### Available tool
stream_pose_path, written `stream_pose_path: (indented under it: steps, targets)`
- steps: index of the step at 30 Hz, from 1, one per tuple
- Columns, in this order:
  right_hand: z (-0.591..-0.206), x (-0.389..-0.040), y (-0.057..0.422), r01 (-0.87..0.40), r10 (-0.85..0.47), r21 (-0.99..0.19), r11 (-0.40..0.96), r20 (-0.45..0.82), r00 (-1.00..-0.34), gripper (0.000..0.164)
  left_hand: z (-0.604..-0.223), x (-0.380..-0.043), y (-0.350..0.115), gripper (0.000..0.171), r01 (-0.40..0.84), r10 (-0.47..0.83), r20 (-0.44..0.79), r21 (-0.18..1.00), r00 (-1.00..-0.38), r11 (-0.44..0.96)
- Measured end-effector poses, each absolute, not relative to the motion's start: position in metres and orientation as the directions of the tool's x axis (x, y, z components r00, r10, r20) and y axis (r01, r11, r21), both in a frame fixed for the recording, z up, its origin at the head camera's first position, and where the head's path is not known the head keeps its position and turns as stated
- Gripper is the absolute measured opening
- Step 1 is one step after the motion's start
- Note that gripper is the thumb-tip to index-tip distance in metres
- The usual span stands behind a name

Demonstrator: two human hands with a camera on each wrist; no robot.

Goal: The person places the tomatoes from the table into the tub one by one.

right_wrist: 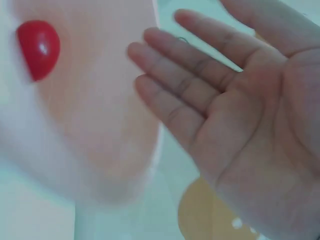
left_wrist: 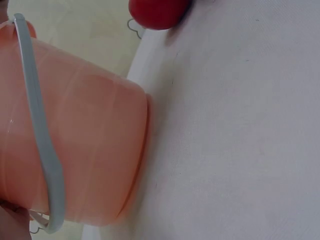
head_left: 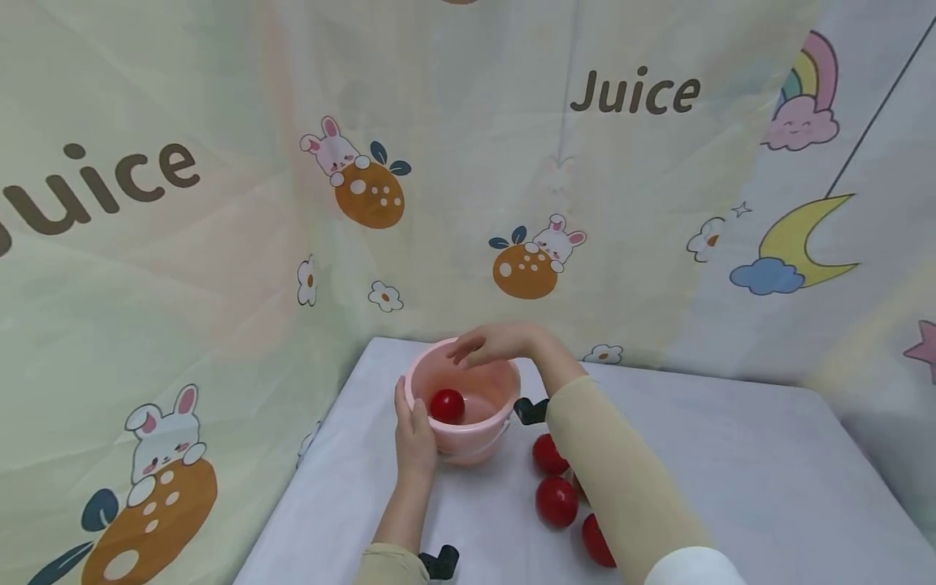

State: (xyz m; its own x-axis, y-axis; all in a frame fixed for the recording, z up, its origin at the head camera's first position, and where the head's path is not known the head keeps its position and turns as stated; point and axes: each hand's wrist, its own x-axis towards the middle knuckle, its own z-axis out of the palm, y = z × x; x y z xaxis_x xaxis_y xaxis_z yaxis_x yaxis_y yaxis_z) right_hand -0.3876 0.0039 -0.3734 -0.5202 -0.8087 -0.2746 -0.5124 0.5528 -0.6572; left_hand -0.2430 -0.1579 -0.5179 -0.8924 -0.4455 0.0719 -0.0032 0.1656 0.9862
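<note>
Pink, round, tapered plastic bucket (head_left: 471, 443), base down on a white cloth-covered table (head_left: 717, 455), near the far left corner. Just behind the bucket, the far table edge, then a pale printed fabric backdrop (head_left: 453, 162); left of the bucket, the slanting side edge, near. Right of the bucket, a wide stretch of white cloth reaching to the far right corner, narrowed close by through three glossy red ball-shaped objects (head_left: 557, 501), partly behind a beige sleeve (head_left: 621, 471). Smooth and faintly banded outside, wider at the mouth than at the base, with a pale grey curved handle (left_wrist: 42, 130) along the side. Inside the bucket, toward the left wall, a single glossy red ball (head_left: 448, 406). Gripped at the bucket's left side by the left hand (head_left: 413, 435). Above the bucket's far rim, the right hand (head_left: 497, 343), fingers extended and slightly apart, holding nothing.
</note>
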Motion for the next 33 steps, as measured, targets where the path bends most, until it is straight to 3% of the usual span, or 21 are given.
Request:
stream_pose_path:
  steps: [7,15,27,33]
  targets:
    - [-0.373,-0.365,0.040,-0.502,-0.778,-0.704,0.502,-0.115,-0.617,0.038,-0.520,-0.242,-0.164,0.066,0.015,-0.453,0.101,0.982,-0.886,0.190]
    - [-0.379,-0.342,0.076,-0.457,-0.728,-0.774,0.437,-0.006,-0.685,0.048,-0.521,-0.244,-0.167,0.066,0.002,-0.461,0.093,0.981,-0.882,0.194]
    - [-0.398,-0.308,0.146,-0.307,-0.572,-0.846,0.435,0.004,-0.820,0.054,-0.521,-0.242,-0.159,0.064,0.009,-0.452,0.092,0.983,-0.887,0.181]
    - [-0.412,-0.296,0.174,-0.296,-0.520,-0.847,0.441,0.027,-0.854,0.055,-0.522,-0.241,-0.159,0.062,0.027,-0.454,0.108,0.983,-0.884,0.182]
